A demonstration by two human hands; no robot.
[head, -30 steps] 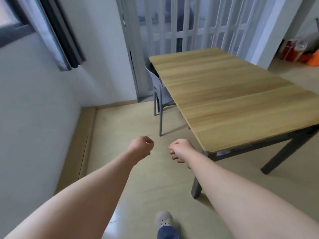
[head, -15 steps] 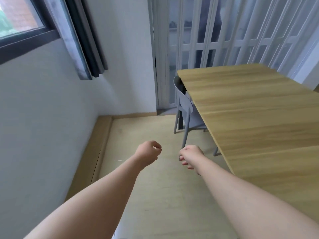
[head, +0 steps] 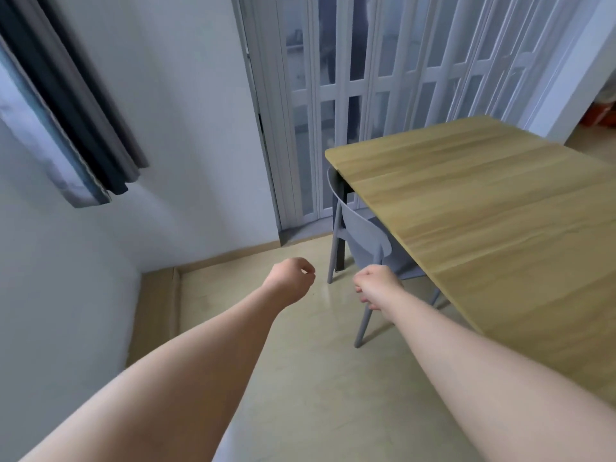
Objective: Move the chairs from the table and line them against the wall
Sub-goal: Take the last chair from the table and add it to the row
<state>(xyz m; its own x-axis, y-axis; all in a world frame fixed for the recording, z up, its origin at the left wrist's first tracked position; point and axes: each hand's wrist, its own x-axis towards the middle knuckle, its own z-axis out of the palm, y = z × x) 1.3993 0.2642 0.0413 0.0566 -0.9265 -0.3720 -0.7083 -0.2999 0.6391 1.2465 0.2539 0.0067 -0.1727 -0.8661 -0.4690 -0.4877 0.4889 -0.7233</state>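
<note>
A grey chair [head: 361, 235] is tucked under the left side of the wooden table [head: 493, 208], its backrest facing me and its seat mostly hidden beneath the tabletop. My left hand [head: 290, 280] is curled into a loose fist over the floor, left of the chair. My right hand [head: 376, 285] is also curled shut, just in front of the chair's backrest; I cannot tell whether it touches the chair. Neither hand holds anything.
A white wall [head: 66, 295] runs along the left with a beige skirting ledge [head: 156, 311]. A dark curtain [head: 66, 105] hangs at upper left. A white folding door [head: 366, 105] stands behind the table. Tiled floor [head: 300, 378] lies between wall and table.
I have walked closer to the chair, which now looms larger in the middle. Both fists stay curled in front of me, the right one now level with the chair's backrest.
</note>
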